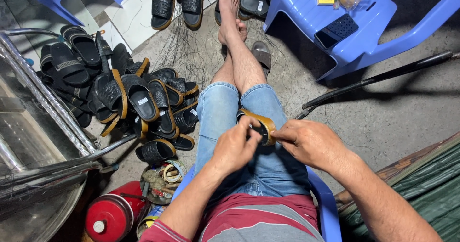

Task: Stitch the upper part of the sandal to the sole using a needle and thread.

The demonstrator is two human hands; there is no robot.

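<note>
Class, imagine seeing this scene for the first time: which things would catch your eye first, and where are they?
Both hands, left and right, hold a tan-soled black sandal over the lap. A heap of black sandals sprawls on the floor at left, and a red cylinder sits bottom left.

Textured black leather-look sandal (256, 125) with a smooth tan rim in my hands, over soft faded denim jeans (218, 110), glossy blue plastic stool (369, 31), rough concrete floor (383, 122).
</note>
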